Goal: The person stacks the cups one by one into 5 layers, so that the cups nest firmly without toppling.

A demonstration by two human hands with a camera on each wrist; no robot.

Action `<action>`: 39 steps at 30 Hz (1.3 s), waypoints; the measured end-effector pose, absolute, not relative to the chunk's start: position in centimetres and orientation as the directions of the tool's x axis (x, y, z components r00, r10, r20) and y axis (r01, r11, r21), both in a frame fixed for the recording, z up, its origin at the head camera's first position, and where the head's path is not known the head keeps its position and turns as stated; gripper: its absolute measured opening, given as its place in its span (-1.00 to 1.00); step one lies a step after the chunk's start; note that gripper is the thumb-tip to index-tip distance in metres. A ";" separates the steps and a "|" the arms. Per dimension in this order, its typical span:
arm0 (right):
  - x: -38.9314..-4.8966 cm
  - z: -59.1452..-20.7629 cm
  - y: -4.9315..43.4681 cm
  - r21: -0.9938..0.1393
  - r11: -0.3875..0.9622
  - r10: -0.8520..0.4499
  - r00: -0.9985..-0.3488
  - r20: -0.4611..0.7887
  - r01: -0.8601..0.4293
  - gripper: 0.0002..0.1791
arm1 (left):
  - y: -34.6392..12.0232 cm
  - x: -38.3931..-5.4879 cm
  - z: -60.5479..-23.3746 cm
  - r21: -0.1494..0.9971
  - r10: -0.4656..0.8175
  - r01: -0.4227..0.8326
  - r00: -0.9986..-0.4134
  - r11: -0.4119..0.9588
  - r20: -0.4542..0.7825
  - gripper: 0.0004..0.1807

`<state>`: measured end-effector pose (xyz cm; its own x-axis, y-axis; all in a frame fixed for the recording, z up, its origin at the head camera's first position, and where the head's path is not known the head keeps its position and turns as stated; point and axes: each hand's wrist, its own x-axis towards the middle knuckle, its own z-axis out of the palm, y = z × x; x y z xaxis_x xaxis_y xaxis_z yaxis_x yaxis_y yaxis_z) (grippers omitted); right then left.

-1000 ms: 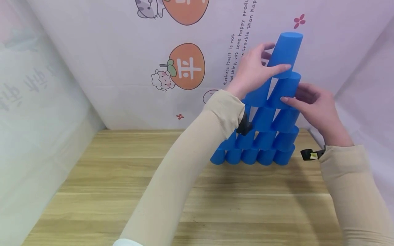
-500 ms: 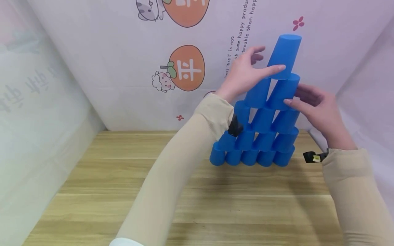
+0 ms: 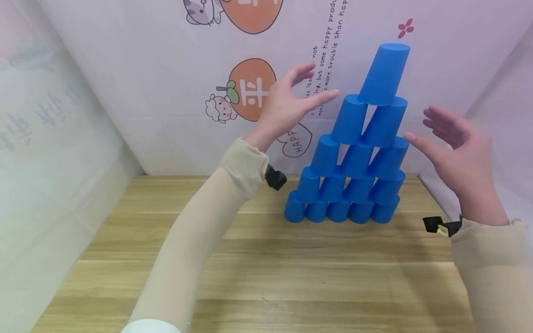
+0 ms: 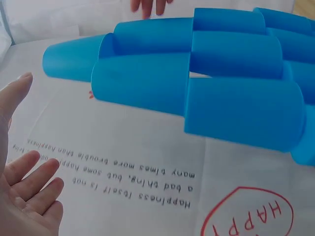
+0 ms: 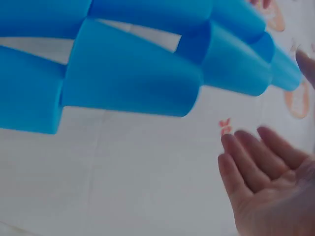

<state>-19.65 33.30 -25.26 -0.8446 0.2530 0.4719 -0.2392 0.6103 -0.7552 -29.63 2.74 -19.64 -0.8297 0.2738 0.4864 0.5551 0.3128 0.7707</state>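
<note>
Blue upside-down cups stand stacked as a pyramid on the table, each row narrower than the one below. A single top cup [image 3: 385, 74] rests across the two cups [image 3: 349, 120] under it. My left hand [image 3: 287, 101] is in the air left of the pyramid, thumb and fingers spread, holding nothing; the left wrist view shows its palm [image 4: 29, 196] apart from the cups. To the right of the stack, my right hand [image 3: 462, 152] hangs with loosely bent fingers, also holding nothing. In the right wrist view its fingers [image 5: 256, 157] are clear of the cups.
The wooden table [image 3: 250, 277] reaches toward me in front of the pyramid. Behind it hangs a white printed backdrop [image 3: 166, 92] with orange fruit drawings and lettering. Pale sheets [image 3: 54, 162] close off the left and right sides.
My left hand has come off the top cup and drawn away to the left. My right hand has left the second-row cup and moved right. The pyramid stays standing.
</note>
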 end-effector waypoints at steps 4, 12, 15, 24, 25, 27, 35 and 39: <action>-18.4 -25.1 31.9 -0.767 0.580 0.302 -0.803 0.515 -0.274 -0.33 | 1.0 -29.7 -21.1 0.788 0.240 0.541 -0.840 0.293 0.487 -0.14; -17.1 -26.0 28.4 -0.733 0.542 0.210 -0.778 0.592 -0.411 -0.38 | -1.8 -29.3 -24.9 0.785 0.213 0.549 -0.836 0.287 0.506 -0.19; -16.7 -27.0 27.0 -0.712 0.528 0.146 -0.776 0.613 -0.463 -0.38 | -2.7 -28.9 -26.2 0.764 0.233 0.571 -0.820 0.299 0.522 -0.21; -16.1 -31.1 23.1 -0.719 0.517 -0.036 -0.851 0.524 -0.465 -0.35 | -6.2 -27.2 -30.5 0.749 0.245 0.566 -0.825 0.345 0.510 -0.24; -16.2 -31.6 22.7 -0.721 0.507 -0.064 -0.855 0.514 -0.472 -0.35 | -6.6 -26.9 -30.9 0.748 0.249 0.563 -0.827 0.352 0.505 -0.25; -16.3 -32.6 22.0 -0.731 0.485 -0.121 -0.865 0.487 -0.480 -0.35 | -7.4 -26.5 -31.7 0.748 0.248 0.554 -0.832 0.364 0.496 -0.27; -16.7 -35.5 18.3 -0.763 0.477 -0.271 -0.898 0.346 -0.437 -0.28 | -11.0 -24.5 -34.8 0.774 0.221 0.503 -0.865 0.386 0.452 -0.29; -16.7 -36.6 16.3 -0.773 0.459 -0.343 -0.890 0.300 -0.438 -0.22 | -13.5 -23.8 -36.6 0.767 0.220 0.459 -0.888 0.447 0.403 -0.24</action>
